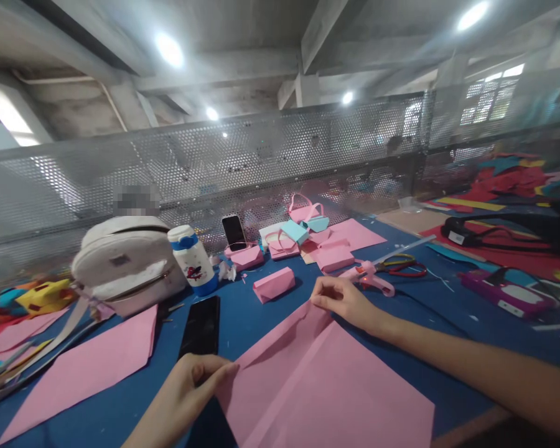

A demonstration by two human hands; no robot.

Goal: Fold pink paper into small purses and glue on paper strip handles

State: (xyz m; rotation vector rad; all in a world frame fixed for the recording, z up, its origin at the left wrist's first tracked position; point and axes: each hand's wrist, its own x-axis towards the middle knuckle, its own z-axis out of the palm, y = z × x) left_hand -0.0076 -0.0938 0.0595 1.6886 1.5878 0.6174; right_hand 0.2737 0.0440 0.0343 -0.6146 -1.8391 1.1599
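A large sheet of pink paper [354,386] with crease lines lies before me, its far edge folded over in a narrow strip. My left hand [200,379] pinches the left end of that edge between thumb and fingers. At the other end, my right hand [345,302] pinches the far corner. Just beyond the paper sits a small folded pink paper box [274,285]. A pink glue gun [368,277] lies behind my right hand, with scissors [404,266] beside it. Left of the sheet, a black phone [200,326] lies flat near my left hand.
A pink paper stack [88,367], a white backpack [130,264] and a bottle [191,260] stand left. Small paper bags [284,244] and an upright phone [234,231] are by the perforated metal divider [242,162]. A purple device [506,294] and black straps [508,230] lie right.
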